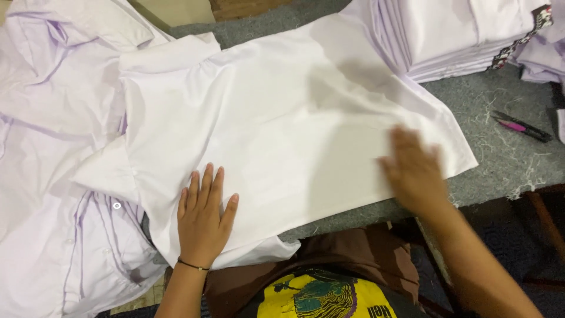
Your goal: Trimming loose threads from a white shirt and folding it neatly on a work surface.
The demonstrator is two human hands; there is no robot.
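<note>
A grey felt table [506, 159] carries a white shirt [282, 118] spread flat at centre. At ten o'clock lies a heap of loose pale shirts [47, 118]; at one o'clock, a folded stack [447, 35]. The left hand [203, 218] presses the shirt, fingers spread flat; the right hand [415, 171], blurred, lies flat near its hem. Pens [521, 125] lie at three o'clock.

Bare forearms, no sleeves showed. A thin black band circled the wrist of the left hand [203, 221]; below it sat brown trousers and a yellow printed top.

A stack of folded shirts [453, 35], a pink pen [521, 126], and loose lilac shirts [53, 118] on grey felt [506, 159].
</note>
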